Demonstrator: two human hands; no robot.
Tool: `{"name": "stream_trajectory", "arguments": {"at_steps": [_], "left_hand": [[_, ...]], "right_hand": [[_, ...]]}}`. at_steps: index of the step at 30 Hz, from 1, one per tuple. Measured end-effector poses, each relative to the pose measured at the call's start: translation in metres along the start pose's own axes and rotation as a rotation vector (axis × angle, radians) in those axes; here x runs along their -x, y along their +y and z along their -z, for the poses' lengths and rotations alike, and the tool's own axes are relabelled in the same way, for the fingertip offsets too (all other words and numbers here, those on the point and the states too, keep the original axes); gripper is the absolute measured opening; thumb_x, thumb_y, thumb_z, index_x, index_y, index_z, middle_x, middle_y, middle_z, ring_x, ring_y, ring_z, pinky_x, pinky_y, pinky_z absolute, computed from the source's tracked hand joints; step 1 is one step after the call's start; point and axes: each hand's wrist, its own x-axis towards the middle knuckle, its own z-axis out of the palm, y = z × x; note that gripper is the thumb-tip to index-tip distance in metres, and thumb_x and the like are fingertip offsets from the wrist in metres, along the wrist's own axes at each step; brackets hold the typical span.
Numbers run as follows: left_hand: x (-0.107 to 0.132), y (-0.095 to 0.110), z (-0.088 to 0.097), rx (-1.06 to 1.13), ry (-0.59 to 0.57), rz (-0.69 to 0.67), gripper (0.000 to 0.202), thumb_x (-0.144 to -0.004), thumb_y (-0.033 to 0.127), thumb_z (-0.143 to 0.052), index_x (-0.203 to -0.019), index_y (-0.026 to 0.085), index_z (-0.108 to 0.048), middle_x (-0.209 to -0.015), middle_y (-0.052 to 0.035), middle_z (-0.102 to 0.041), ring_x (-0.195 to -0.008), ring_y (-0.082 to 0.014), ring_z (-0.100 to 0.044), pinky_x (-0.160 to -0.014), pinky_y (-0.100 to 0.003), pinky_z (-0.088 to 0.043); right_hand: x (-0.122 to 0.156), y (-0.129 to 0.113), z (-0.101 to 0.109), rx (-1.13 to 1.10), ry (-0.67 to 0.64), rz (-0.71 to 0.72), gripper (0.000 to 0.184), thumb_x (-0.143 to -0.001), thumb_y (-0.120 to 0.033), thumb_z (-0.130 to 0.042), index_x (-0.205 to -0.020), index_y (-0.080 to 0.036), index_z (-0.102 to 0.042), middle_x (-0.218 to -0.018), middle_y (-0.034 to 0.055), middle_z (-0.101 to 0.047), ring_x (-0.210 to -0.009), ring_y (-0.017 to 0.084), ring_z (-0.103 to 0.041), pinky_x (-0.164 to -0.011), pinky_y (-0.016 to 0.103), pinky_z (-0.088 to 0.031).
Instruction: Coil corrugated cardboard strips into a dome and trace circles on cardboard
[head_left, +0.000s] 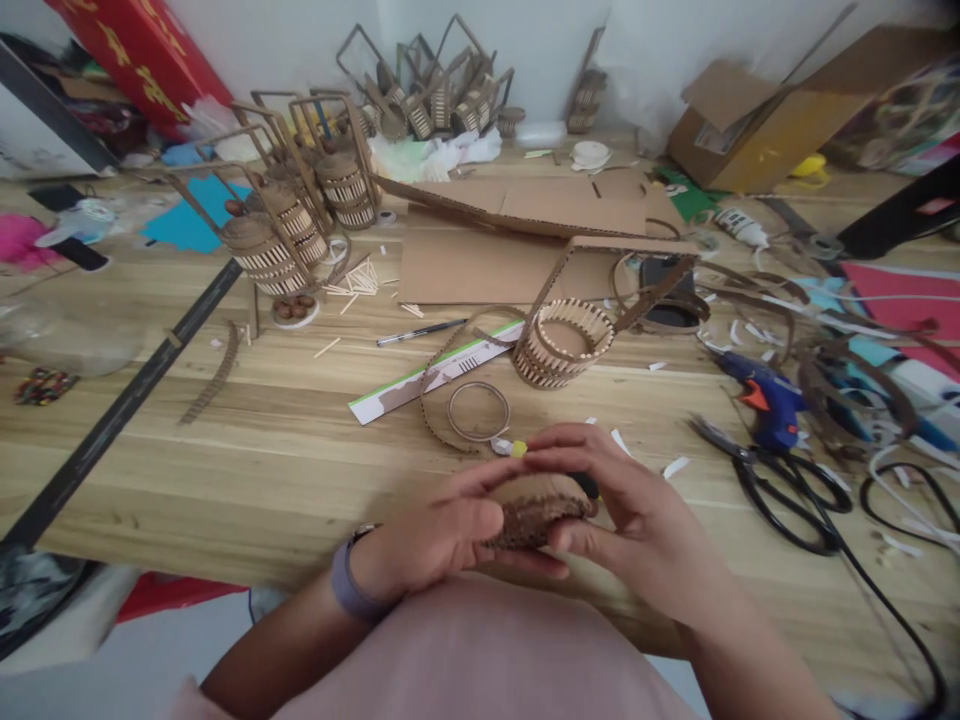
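Close to my body, both hands hold a round brown cardboard disc point(536, 512) with a ridged, corrugated rim, tilted on its edge. My left hand point(457, 530) wraps its left side, thumb on top and fingers beneath. At the right side my right hand point(622, 500) grips the rim between thumb and fingers. Just beyond the hands lie a ring point(478, 411) and a curled corrugated strip point(426, 400). Farther off stands a small basket point(562, 345) of matchsticks and cardboard with a tall square handle.
Scissors point(780, 485) and a blue glue gun point(772, 395) with its cord lie to the right. Behind are a pen point(420, 332), a ruler-like strip point(435, 375), loose sticks point(360, 277) and cardboard sheets point(480, 265). Several handled baskets point(262, 255) stand back left; a cardboard box point(795, 120) sits back right.
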Motion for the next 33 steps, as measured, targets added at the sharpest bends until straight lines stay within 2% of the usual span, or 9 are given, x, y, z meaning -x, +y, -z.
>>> {"name": "stream_trajectory", "arguments": {"at_steps": [3, 7, 10, 13, 19, 22, 25, 30, 33], "left_hand": [[-0.001, 0.0, -0.002, -0.151, 0.138, -0.011, 0.052, -0.093, 0.058, -0.057, -0.126, 0.018, -0.061, -0.128, -0.0132, -0.065, -0.112, -0.0279, -0.065, -0.092, -0.042, -0.054], [0.002, 0.006, -0.004, -0.707, 0.415, -0.065, 0.043, -0.091, 0.047, -0.065, -0.123, 0.018, -0.063, -0.115, -0.0088, -0.071, -0.106, -0.0245, -0.067, -0.087, -0.033, -0.054], [0.003, 0.009, -0.003, -0.914, 0.482, -0.048, 0.032, -0.09, 0.041, -0.065, -0.11, 0.016, -0.068, -0.098, -0.0061, -0.075, -0.091, -0.023, -0.069, -0.076, -0.03, -0.054], [0.003, 0.008, -0.001, -0.951, 0.504, -0.048, 0.03, -0.09, 0.042, -0.063, -0.103, 0.015, -0.069, -0.09, -0.0055, -0.074, -0.083, -0.0221, -0.068, -0.073, -0.03, -0.052], [0.012, 0.001, 0.009, -0.807, 0.468, 0.005, 0.031, -0.087, 0.042, -0.069, -0.104, 0.016, -0.068, -0.095, -0.0053, -0.073, -0.088, -0.0214, -0.066, -0.077, -0.03, -0.049], [0.02, 0.001, 0.017, -0.537, 0.315, 0.074, 0.058, -0.072, 0.057, -0.081, -0.111, 0.018, -0.063, -0.105, -0.0064, -0.07, -0.098, -0.0231, -0.065, -0.085, -0.032, -0.048], [0.026, 0.005, 0.024, -0.302, 0.161, 0.17, 0.077, -0.064, 0.068, -0.081, -0.121, 0.018, -0.062, -0.117, -0.0095, -0.068, -0.11, -0.0255, -0.062, -0.095, -0.036, -0.044], [0.028, 0.01, 0.032, -0.228, 0.105, 0.33, 0.075, -0.055, 0.06, -0.09, -0.114, 0.018, -0.071, -0.099, -0.0051, -0.068, -0.091, -0.0223, -0.062, -0.086, -0.035, -0.043], [0.031, 0.013, 0.037, -0.2, 0.055, 0.34, 0.077, -0.051, 0.05, -0.095, -0.117, 0.02, -0.071, -0.093, -0.003, -0.068, -0.086, -0.02, -0.06, -0.083, -0.033, -0.042]], "right_hand": [[-0.004, -0.001, -0.003, -0.044, 0.052, -0.115, 0.025, -0.08, -0.049, -0.075, -0.078, -0.024, -0.073, -0.096, 0.0062, -0.069, -0.094, 0.023, -0.066, -0.083, 0.036, -0.052], [-0.005, 0.001, -0.008, -0.074, 0.024, -0.285, 0.021, -0.078, -0.04, -0.075, -0.071, -0.022, -0.069, -0.084, 0.0039, -0.07, -0.08, 0.02, -0.066, -0.073, 0.033, -0.052], [-0.005, 0.003, -0.011, -0.117, 0.014, -0.378, 0.021, -0.077, -0.042, -0.073, -0.075, -0.021, -0.07, -0.072, 0.002, -0.069, -0.069, 0.018, -0.063, -0.063, 0.03, -0.051], [-0.004, 0.004, -0.014, -0.187, 0.021, -0.42, 0.023, -0.075, -0.043, -0.075, -0.08, -0.021, -0.073, -0.074, 0.0026, -0.073, -0.07, 0.018, -0.065, -0.065, 0.03, -0.052], [0.003, 0.005, -0.017, -0.2, -0.012, -0.438, 0.022, -0.076, -0.042, -0.073, -0.077, -0.02, -0.073, -0.07, 0.0016, -0.072, -0.066, 0.017, -0.065, -0.061, 0.027, -0.051], [0.006, 0.004, -0.019, -0.11, -0.065, -0.369, 0.019, -0.078, -0.04, -0.074, -0.074, -0.021, -0.074, -0.068, 0.0009, -0.07, -0.065, 0.017, -0.064, -0.06, 0.027, -0.049], [0.004, 0.002, -0.022, -0.042, -0.127, -0.273, 0.016, -0.08, -0.039, -0.075, -0.077, -0.023, -0.077, -0.073, 0.0012, -0.071, -0.07, 0.017, -0.065, -0.065, 0.028, -0.05], [-0.006, -0.001, -0.029, -0.046, -0.259, -0.097, 0.025, -0.086, -0.05, -0.07, -0.084, -0.026, -0.079, -0.084, 0.0043, -0.07, -0.081, 0.019, -0.065, -0.073, 0.031, -0.052], [-0.014, 0.006, -0.03, -0.104, -0.248, -0.057, 0.044, -0.082, -0.066, -0.064, -0.092, -0.026, -0.079, -0.09, 0.0055, -0.071, -0.083, 0.02, -0.067, -0.072, 0.032, -0.053]]}}
